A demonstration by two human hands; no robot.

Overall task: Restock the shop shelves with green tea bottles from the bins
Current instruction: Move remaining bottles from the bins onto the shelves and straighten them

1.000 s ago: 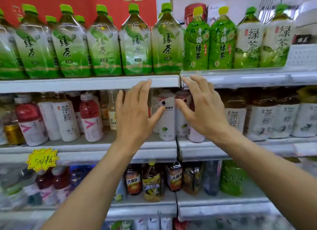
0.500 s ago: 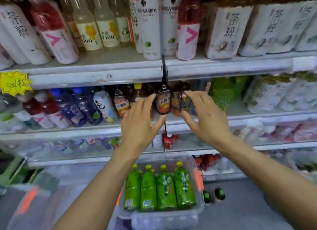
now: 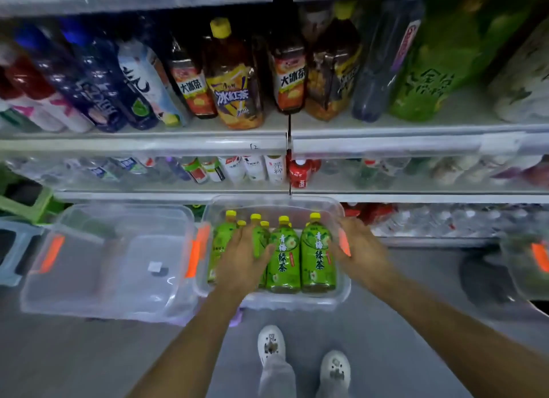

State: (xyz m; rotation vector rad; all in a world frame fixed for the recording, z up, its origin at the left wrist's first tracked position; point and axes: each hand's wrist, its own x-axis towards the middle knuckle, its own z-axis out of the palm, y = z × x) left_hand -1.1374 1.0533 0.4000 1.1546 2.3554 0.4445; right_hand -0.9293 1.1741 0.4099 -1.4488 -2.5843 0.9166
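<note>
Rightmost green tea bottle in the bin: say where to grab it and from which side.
Take the rightmost bottle by its neck under the yellow cap, from above. It stands upright, hemmed between the next bottle and the bin wall, so probably only its top is free.

Short-sleeved bare forearms (image 3: 190, 338), grey trouser legs (image 3: 277, 378), white perforated clogs (image 3: 271, 344).
</note>
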